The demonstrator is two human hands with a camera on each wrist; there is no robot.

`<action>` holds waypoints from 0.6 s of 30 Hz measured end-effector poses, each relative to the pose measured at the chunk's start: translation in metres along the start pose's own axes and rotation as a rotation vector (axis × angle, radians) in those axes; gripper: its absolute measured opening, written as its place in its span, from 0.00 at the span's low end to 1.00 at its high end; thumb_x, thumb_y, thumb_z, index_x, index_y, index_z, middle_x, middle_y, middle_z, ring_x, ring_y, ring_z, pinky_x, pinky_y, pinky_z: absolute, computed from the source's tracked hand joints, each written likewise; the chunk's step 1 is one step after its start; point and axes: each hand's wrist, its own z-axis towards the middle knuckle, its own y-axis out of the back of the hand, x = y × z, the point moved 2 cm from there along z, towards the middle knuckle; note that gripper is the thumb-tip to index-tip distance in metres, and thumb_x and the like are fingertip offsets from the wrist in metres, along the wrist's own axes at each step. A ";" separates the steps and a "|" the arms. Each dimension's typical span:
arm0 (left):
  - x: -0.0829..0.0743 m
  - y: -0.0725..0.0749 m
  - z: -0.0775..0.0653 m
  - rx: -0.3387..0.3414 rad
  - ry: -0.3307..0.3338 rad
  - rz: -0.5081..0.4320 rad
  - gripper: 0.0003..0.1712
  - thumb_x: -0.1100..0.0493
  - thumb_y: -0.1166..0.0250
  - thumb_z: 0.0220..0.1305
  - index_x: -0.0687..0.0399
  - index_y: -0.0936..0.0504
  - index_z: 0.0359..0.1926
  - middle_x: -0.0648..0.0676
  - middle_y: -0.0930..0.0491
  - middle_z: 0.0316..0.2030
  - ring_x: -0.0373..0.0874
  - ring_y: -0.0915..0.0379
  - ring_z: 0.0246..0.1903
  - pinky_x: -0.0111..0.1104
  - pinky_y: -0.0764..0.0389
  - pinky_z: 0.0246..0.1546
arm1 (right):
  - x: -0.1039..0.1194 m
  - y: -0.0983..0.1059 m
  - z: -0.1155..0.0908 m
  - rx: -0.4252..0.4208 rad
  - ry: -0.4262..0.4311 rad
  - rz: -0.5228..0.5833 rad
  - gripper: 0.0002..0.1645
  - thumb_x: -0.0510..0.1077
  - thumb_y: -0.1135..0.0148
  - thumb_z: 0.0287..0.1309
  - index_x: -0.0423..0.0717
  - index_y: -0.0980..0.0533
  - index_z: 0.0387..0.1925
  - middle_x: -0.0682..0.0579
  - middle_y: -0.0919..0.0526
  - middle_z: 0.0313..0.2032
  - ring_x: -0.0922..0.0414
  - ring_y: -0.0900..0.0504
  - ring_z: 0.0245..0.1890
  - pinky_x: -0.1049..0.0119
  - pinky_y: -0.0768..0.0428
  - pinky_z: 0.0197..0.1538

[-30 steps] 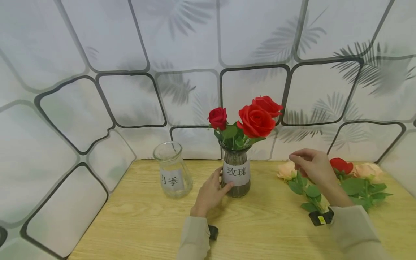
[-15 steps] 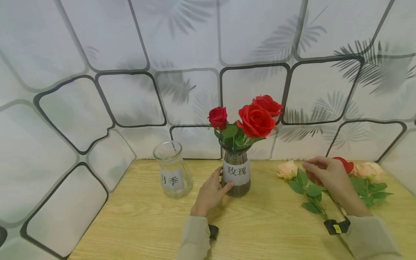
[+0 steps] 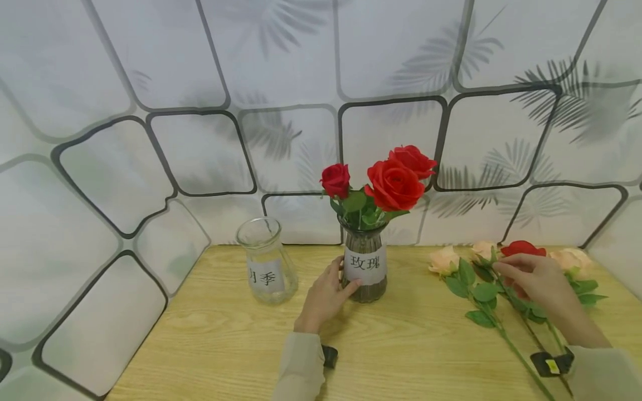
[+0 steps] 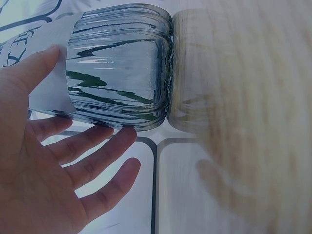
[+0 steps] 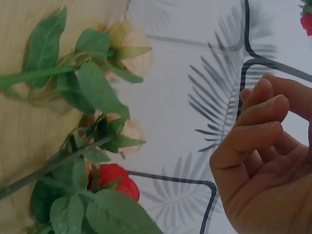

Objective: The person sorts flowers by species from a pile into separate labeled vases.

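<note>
My left grip (image 3: 323, 298) holds the dark glass vase (image 3: 368, 293), my thumb on the edge of its white label (image 3: 365, 265) and my fingers along its left side. The vase stands upright on the wooden counter (image 3: 215, 340), with three red roses (image 3: 396, 185) rising above its rim among green leaves. My right grip (image 3: 544, 285) is narrow and bare, the fingers loosely bent toward the thumb; in the head view it hangs over the flowers on the right, and the right wrist view shows it apart from their blooms. Lying there are peach flowers (image 3: 443, 260) and a red rose (image 3: 523, 248), their leafy stems running toward me. To the left of the dark vase, well apart from it, a clear glass vase (image 3: 290, 284) stands upright, also labelled. Behind everything is a white backdrop (image 3: 291, 50) patterned with rounded blocks and grey fronds.
</note>
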 end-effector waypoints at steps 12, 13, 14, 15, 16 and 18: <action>-0.001 0.001 0.001 -0.007 0.003 0.009 0.41 0.41 0.39 0.73 0.61 0.39 0.75 0.63 0.26 0.63 0.55 0.20 0.48 0.50 0.19 0.46 | -0.034 0.021 -0.008 0.019 -0.083 -0.095 0.29 0.48 0.44 0.76 0.18 0.25 0.49 0.52 0.20 0.25 0.60 0.30 0.17 0.65 0.27 0.22; -0.001 0.001 0.001 -0.009 0.003 0.011 0.41 0.41 0.39 0.73 0.61 0.39 0.75 0.63 0.26 0.62 0.54 0.20 0.48 0.49 0.18 0.46 | -0.037 0.023 -0.008 0.025 -0.097 -0.107 0.29 0.48 0.45 0.76 0.18 0.25 0.49 0.52 0.21 0.24 0.60 0.31 0.17 0.65 0.28 0.22; 0.000 0.001 0.001 -0.010 0.005 0.011 0.41 0.41 0.39 0.73 0.61 0.39 0.75 0.63 0.25 0.62 0.54 0.20 0.48 0.49 0.18 0.45 | -0.040 0.025 -0.009 0.031 -0.108 -0.127 0.30 0.49 0.45 0.76 0.18 0.25 0.49 0.53 0.21 0.25 0.59 0.30 0.17 0.65 0.28 0.23; 0.000 0.001 0.001 -0.011 0.005 0.011 0.41 0.41 0.39 0.73 0.61 0.39 0.75 0.63 0.25 0.62 0.54 0.20 0.48 0.49 0.18 0.45 | -0.043 0.027 -0.009 0.041 -0.114 -0.141 0.30 0.49 0.46 0.76 0.18 0.25 0.49 0.52 0.21 0.24 0.59 0.30 0.17 0.65 0.27 0.23; 0.000 0.001 0.001 -0.010 0.006 0.011 0.41 0.41 0.39 0.73 0.61 0.39 0.75 0.63 0.25 0.62 0.54 0.20 0.48 0.49 0.18 0.45 | -0.046 0.028 -0.010 0.045 -0.121 -0.159 0.30 0.49 0.46 0.76 0.18 0.25 0.49 0.53 0.22 0.24 0.59 0.30 0.17 0.65 0.27 0.23; 0.000 0.001 0.001 -0.007 0.009 0.010 0.41 0.41 0.39 0.73 0.61 0.39 0.75 0.63 0.26 0.63 0.55 0.20 0.48 0.50 0.19 0.46 | -0.053 0.032 -0.011 0.067 -0.125 -0.206 0.29 0.49 0.47 0.77 0.19 0.24 0.45 0.52 0.23 0.21 0.59 0.31 0.16 0.65 0.27 0.23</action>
